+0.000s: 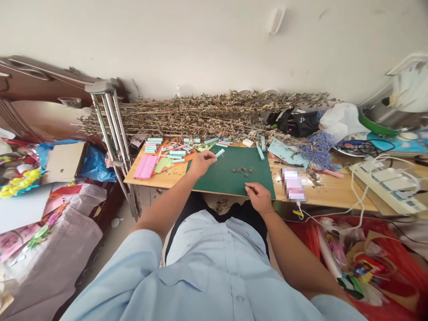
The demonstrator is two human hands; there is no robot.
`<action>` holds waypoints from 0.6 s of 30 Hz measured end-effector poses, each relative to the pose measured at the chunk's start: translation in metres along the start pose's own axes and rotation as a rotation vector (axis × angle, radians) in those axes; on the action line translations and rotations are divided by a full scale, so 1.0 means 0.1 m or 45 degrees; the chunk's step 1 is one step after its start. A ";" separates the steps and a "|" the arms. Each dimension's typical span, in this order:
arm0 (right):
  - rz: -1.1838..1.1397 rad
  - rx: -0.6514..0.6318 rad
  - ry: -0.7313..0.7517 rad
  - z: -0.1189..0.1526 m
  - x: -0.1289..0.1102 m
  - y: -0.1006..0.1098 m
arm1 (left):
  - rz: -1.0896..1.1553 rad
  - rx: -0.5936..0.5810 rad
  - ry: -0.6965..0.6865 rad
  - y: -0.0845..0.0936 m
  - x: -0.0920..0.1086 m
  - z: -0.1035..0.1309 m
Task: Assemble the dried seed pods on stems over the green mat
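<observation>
My left hand (201,164) is closed in a pinch over the green cutting mat (214,180), gripping a small light-blue paper tube (220,153) by its near end. At the mat's front edge, my right hand (260,197) has its fingers drawn together; whatever they may hold is too small to make out. Several brown bits of dried plant (242,170) lie on the mat between the two hands. Left of the mat are rolled paper tubes (177,153) in blue and pink, beside a pink paper stack (146,166).
Bundles of dried stalks (200,116) line the wall behind the table. Crutches (112,129) lean at its left end. To the right are a phone (294,184) on a cable, blue yarn (317,149) and a power strip (388,185). A red bag (397,267) sits below.
</observation>
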State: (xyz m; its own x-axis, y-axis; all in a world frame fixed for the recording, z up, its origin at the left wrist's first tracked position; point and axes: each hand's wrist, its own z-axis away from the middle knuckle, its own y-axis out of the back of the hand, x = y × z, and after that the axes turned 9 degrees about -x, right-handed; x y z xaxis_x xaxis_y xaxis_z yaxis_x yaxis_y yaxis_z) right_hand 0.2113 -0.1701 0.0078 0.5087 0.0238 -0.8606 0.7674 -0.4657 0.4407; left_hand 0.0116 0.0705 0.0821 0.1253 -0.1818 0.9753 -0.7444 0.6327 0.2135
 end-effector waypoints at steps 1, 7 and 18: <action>0.002 0.003 -0.010 -0.01 -0.03 0.00 | 0.249 -0.006 -0.002 -0.09 0.01 0.17; -0.276 -0.157 -0.146 -0.03 -0.54 -0.01 | 0.911 -0.136 0.033 -0.58 0.06 1.03; -0.203 -0.212 0.344 0.03 -1.38 -0.12 | 0.819 -0.276 -0.047 -0.62 0.09 1.31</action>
State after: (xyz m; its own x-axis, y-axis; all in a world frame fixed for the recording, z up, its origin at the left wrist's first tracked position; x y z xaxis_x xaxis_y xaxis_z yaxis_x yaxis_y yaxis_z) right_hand 0.1307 -0.1701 0.1211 0.4450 0.3282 -0.8332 0.8873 -0.2872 0.3608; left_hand -0.0268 -0.0689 0.0703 -0.3236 0.2578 0.9104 -0.5146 0.7594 -0.3980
